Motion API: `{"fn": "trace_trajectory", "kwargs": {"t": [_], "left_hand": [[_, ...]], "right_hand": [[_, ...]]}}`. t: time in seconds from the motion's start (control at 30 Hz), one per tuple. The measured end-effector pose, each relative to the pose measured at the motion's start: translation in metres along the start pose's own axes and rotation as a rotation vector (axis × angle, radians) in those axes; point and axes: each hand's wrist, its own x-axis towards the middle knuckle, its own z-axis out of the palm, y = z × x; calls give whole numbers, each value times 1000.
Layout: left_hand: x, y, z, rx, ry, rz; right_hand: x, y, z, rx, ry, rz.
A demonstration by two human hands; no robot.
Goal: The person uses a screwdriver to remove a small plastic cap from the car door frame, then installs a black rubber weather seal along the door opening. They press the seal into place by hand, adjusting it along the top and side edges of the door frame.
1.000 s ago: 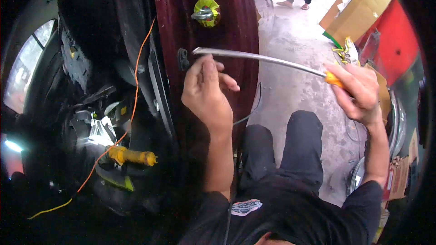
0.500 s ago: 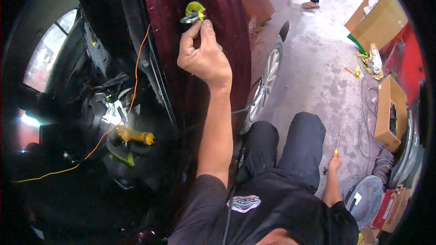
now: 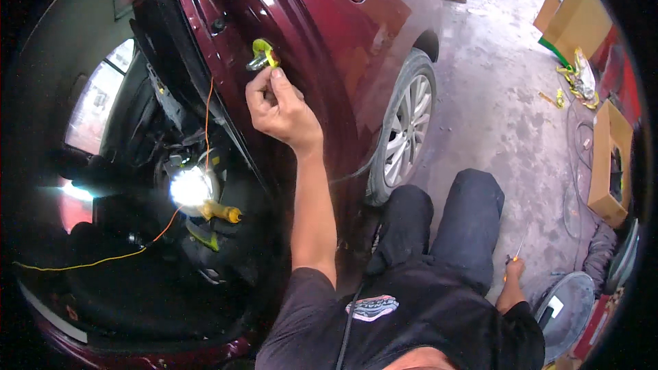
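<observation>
Evidently unfinished: with left hand [image 3: 284, 111], pinched yellow tape [image 3: 261, 46], still at metal latch [image 3: 256, 64], between fingertips; with right hand [image 3: 514, 269], clasped screwdriver [image 3: 510, 259], near right, well away from latch.

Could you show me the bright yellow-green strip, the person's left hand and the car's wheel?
Yellow-green strip [image 3: 262, 46]: head view, on its upper curved part.
Left hand [image 3: 284, 111]: head view, on the middle of the hand.
Wheel [image 3: 410, 125]: head view, near the centre of its silver spokes.
</observation>
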Motion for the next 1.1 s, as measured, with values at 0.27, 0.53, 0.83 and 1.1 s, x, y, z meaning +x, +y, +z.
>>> {"fn": "trace_trajectory", "kwargs": {"t": [0.27, 0.53, 0.83, 1.1], "left_hand": [[3, -12, 1, 176, 47, 163], [6, -15, 8, 92, 32, 257], [25, 24, -26, 99, -166, 225], [40, 42, -86, 79, -199, -162]], "right_hand": [[-10, -13, -28, -59, -26, -93], [-10, -289, -122, 757, 169, -690], [-343, -552, -354, 905, 296, -1972], [-415, -640, -374, 804, 814, -2098]]}}
